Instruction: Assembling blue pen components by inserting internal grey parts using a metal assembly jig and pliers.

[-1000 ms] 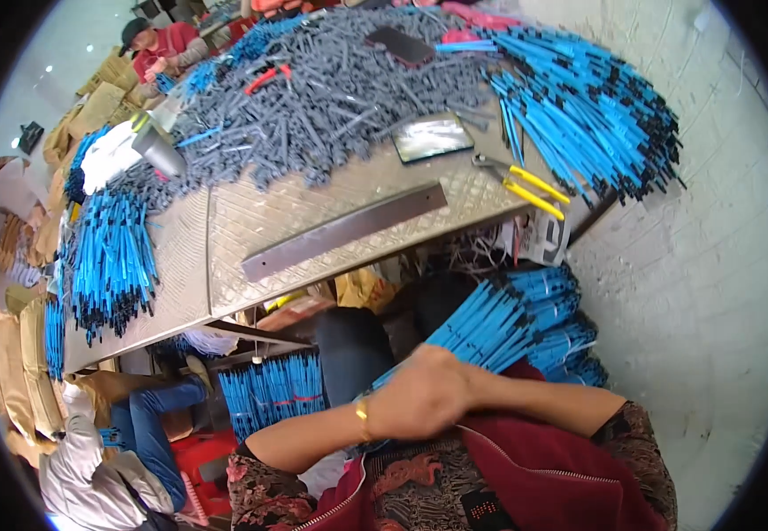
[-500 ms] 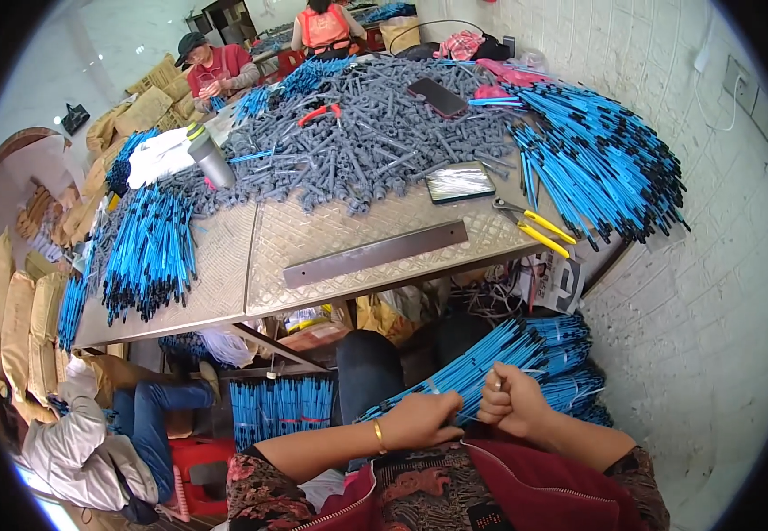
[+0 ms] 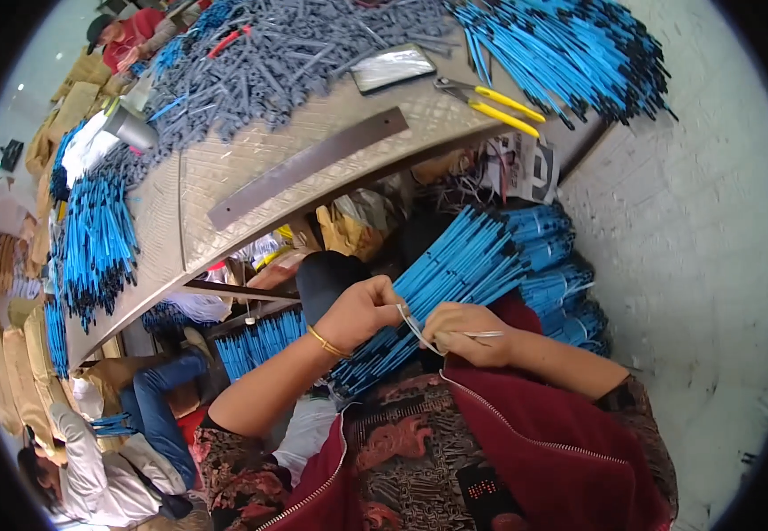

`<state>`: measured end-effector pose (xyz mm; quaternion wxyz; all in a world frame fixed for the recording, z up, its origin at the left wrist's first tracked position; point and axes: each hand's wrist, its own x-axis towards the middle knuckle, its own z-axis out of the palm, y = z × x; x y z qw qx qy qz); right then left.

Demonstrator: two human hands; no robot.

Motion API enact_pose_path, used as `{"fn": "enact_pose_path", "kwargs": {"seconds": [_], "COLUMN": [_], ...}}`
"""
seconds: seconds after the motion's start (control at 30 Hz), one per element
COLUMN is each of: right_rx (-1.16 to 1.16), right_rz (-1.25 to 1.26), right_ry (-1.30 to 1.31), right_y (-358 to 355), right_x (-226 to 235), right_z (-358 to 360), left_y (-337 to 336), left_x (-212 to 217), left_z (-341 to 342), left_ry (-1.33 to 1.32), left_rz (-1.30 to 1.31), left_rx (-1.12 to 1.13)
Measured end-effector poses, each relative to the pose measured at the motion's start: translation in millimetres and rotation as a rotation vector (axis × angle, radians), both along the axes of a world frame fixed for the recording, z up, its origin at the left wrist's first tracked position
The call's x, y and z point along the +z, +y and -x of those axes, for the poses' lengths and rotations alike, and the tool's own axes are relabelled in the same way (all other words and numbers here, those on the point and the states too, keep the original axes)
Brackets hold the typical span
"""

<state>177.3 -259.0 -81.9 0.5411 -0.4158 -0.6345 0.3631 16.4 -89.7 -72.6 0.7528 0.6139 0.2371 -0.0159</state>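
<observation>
A thick bundle of blue rods with black tips [image 3: 455, 270] lies across my lap, slanting up to the right. My left hand [image 3: 357, 310], with a gold bracelet on the wrist, grips the bundle near its middle. Beside it, my right hand [image 3: 464, 332] pinches a thin white tie [image 3: 419, 332] that loops around the bundle between the two hands. Both hands are closed, almost touching each other.
A metal-topped table [image 3: 251, 159] ahead carries heaps of grey rods [image 3: 287, 53], loose blue rods [image 3: 570, 53], a flat steel bar [image 3: 304, 168], yellow-handled pliers [image 3: 490, 102] and a phone [image 3: 393, 69]. Tied blue bundles [image 3: 561, 283] stack at my right. People sit at left and far left.
The view has tilted down toward my lap. My right hand came in to join the left on the bundle, and the white tie now shows between them.
</observation>
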Motion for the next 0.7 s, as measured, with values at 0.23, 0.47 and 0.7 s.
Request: {"fn": "enact_pose_path", "kwargs": {"seconds": [0.23, 0.47, 0.7], "right_rx": [0.024, -0.045, -0.099], "right_rz": [0.276, 0.176, 0.062], "right_ry": [0.037, -0.658, -0.768], "right_y": [27.5, 76.9, 93.2], "right_x": [24.6, -0.2, -18.6], "right_z": [-37.0, -38.2, -31.5], "left_y": [-18.8, -12.4, -4.7], "left_x": [14.0, 17.7, 10.9], "left_z": [4.4, -21.7, -18.4], "left_ry": [-0.105, -0.316, -0.235], "left_rz": [-0.735, -1.496, -1.610], "left_rx": [-0.148, -0.098, -0.089]}}
